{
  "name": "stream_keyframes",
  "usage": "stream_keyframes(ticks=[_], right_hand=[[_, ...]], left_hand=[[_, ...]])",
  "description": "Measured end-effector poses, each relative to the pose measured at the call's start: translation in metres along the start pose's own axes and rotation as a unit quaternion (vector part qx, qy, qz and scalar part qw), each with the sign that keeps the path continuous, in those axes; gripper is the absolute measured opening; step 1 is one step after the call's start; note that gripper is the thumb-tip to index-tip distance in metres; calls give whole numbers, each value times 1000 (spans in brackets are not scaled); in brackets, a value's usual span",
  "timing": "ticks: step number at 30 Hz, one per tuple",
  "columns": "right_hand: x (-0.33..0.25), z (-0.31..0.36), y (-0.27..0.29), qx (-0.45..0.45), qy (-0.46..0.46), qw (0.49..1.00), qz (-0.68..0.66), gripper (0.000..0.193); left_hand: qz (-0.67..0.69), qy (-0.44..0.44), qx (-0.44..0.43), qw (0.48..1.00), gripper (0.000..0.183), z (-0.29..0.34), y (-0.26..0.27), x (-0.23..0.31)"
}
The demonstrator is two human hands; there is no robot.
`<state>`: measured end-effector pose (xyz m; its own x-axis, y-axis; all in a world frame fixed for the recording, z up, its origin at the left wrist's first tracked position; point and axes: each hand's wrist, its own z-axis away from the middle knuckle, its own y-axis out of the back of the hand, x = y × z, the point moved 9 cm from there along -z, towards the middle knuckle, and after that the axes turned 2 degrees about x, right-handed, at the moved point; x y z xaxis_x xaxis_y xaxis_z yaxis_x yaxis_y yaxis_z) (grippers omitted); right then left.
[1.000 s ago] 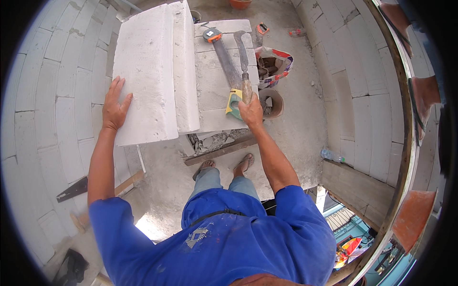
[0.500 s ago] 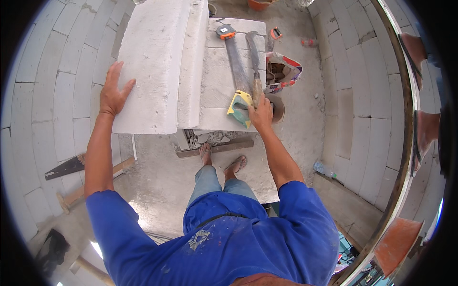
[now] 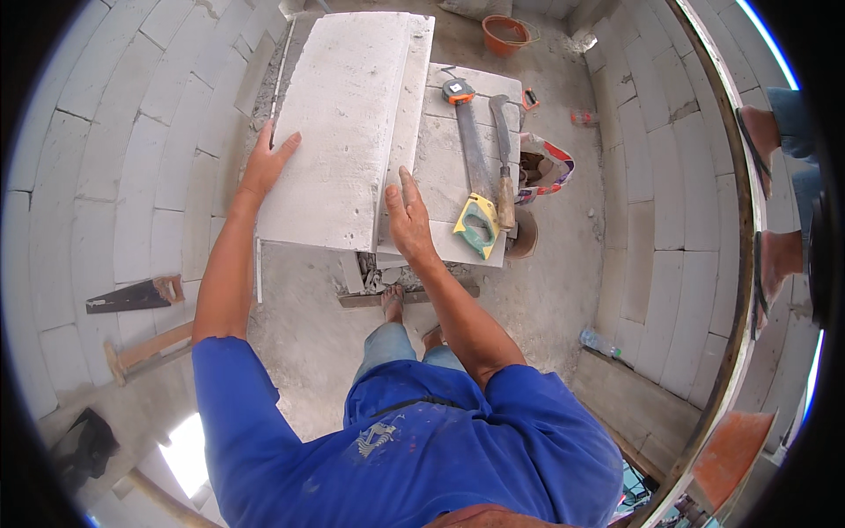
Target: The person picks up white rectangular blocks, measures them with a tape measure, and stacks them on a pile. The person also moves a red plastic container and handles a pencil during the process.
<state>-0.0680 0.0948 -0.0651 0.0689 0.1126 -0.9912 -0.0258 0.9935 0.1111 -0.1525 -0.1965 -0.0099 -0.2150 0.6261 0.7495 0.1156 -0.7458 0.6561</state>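
A big white block (image 3: 343, 132) lies on top of other flat white blocks (image 3: 458, 167). It is long and pale grey-white, with a rough, dusty face and a few small pits near its close edge. The left hand (image 3: 267, 163) lies flat and open on the block's left edge, with the fingers spread. It grips nothing. The right hand (image 3: 407, 216) is open too, with its fingers straight, pressed against the block's right side near the close corner. Just beside that hand, on the lower blocks, lies a hand saw (image 3: 475, 189) with a yellow and green handle. Next to it is a trowel (image 3: 503, 163) with a wooden handle, and an orange tape measure (image 3: 458, 89) sits near the saw's far end. An orange bucket (image 3: 506, 33) stands on the floor behind. Another saw (image 3: 132, 295) lies on the floor on the left, near a wooden mallet (image 3: 145, 352). White block walls (image 3: 97, 158) curve around on both sides.
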Motion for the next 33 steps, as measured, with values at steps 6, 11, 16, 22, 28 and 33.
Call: stream_keyframes(ticks=[6,11,16,22,28,33], right_hand=[[14,3,-16,27,-1,1000,-10,81],[26,32,44,-55,-153,951,-263,87],[9,74,89,-109,-210,955,-177,101],[7,87,91,-117,-178,957,-199,98],[-3,91,92,-103,-174,953,-226,94],[-14,127,108,-91,-142,963,-210,94]], left_hand=[[230,118,-89,962,119,30,-22,-4],[357,103,-100,923,116,87,-77,19],[387,88,-83,914,102,153,-90,64],[415,111,-100,898,84,213,-105,27],[584,246,-152,758,74,243,-132,12],[588,218,-150,764,82,256,-131,19]])
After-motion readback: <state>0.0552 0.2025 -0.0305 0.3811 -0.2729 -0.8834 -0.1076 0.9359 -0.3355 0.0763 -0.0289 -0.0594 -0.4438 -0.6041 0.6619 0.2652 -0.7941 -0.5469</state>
